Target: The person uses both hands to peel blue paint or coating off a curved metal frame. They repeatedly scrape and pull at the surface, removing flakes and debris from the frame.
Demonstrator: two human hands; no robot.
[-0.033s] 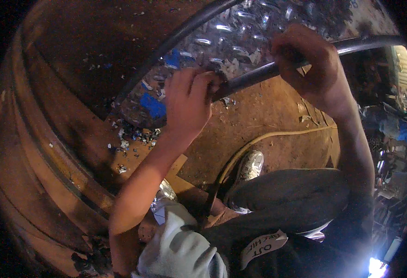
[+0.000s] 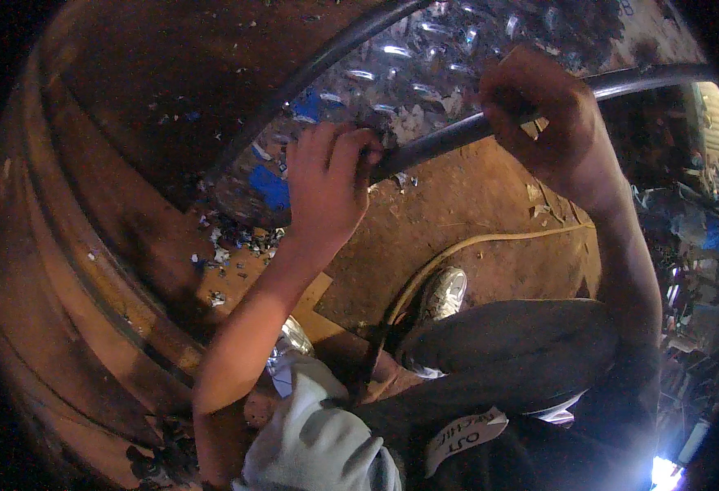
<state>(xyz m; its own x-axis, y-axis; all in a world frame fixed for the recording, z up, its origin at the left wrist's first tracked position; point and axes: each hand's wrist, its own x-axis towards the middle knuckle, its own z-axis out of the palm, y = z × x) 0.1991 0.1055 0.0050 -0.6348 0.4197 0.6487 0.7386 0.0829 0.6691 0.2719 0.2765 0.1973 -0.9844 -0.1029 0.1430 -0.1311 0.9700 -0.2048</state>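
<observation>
Two hands [image 2: 327, 186], two shoes [image 2: 445, 293], one hose [image 2: 490, 237], one patterned plate [image 2: 437, 51], seemingly two dark tubes [image 2: 440, 142].

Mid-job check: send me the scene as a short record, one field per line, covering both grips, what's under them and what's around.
Left grip: bent at the dark bar; closure unclear
Right grip: curled farther right along the bar; its inside is hidden
Beyond bar: raised-pattern metal plate with blue patches
Floor: brown, with a yellowish hose curving past the right shoe
Loose debris: below the plate's left end
Light: bright glare, lower right
</observation>
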